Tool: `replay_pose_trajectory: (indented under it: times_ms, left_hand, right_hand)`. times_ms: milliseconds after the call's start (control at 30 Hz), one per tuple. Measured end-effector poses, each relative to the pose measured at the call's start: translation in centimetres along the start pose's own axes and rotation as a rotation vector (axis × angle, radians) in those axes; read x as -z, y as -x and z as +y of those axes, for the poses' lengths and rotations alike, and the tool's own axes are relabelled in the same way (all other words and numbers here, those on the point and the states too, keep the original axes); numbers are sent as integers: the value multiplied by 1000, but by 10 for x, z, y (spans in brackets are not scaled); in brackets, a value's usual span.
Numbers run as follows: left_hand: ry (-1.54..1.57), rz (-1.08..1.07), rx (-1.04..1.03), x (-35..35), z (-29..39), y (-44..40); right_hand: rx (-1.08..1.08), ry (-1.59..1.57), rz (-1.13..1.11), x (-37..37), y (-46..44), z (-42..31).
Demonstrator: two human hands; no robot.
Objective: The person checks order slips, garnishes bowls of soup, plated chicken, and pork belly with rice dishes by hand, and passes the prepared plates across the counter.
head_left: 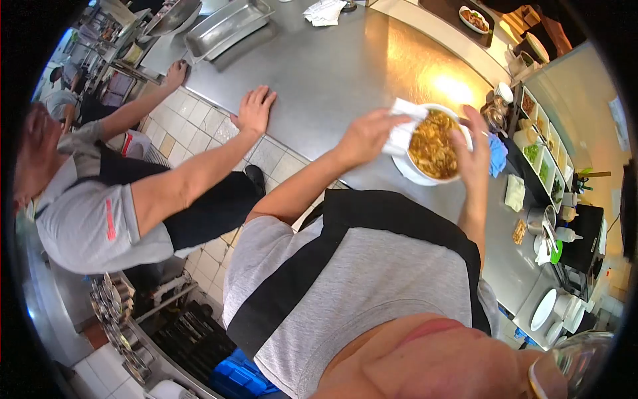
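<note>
A white bowl [468,136] filled with saucy brown-yellow food [433,147] stands on a white plate [407,171] near the counter's front edge. My left hand [367,137] is closed on a folded white paper napkin [405,126], which lies against the bowl's left rim. On the bowl's other side, my right hand [473,149] curves round the rim, with its thumb and fingers apart across the wall. Part of the rim is hidden behind the hands and the napkin.
A co-worker [119,213] leans on the steel counter [312,80] at left with both hands. A steel pan [229,30] sits at the far left. To the right are a blue cloth [497,155], topping containers [545,166], a steel pot [539,219] and white plates [543,309].
</note>
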State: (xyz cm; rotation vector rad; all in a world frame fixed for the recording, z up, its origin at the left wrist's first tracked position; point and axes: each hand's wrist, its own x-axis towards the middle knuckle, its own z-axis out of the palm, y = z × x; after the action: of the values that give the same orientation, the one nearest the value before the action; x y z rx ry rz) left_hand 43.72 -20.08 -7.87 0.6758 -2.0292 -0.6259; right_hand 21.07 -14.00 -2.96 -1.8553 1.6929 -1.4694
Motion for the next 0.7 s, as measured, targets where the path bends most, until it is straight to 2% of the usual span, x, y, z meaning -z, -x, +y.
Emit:
replay_pose_trajectory:
  times_ms: [67,133,167,233,300,333,367,433,500,667,700]
  left_hand:
    - [-33,87,200,4,-70,-15]
    - [220,215,710,17,-149,-47]
    - [147,391,496,24,-183,-62]
    - [-268,451,329,41,-245,-103]
    - [-165,480,336,64,-280,-156]
    - [-238,536,299,71,-309,-185]
    - [-309,590,261,77,-335,-211]
    - [-266,529,184,98,-359,-249]
    - [-132,645,106,100,-389,-275]
    - [-434,222,834,67,-472,-255]
    - [-436,196,896,67,-479,-249]
  right_hand:
    - [-75,151,164,25,2,52]
    - [-209,414,286,46,22,94]
    - [-255,499,319,53,36,114]
    - [-300,675,349,63,71,154]
    - [-365,756,313,61,110,179]
    - [-436,746,284,56,122,184]
    - [-375,863,234,52,125,186]
    - [-256,1096,128,44,129,186]
    - [-335,1070,133,40,123,183]
    - [-385,1061,130,39,120,185]
    - [-370,1063,126,40,121,188]
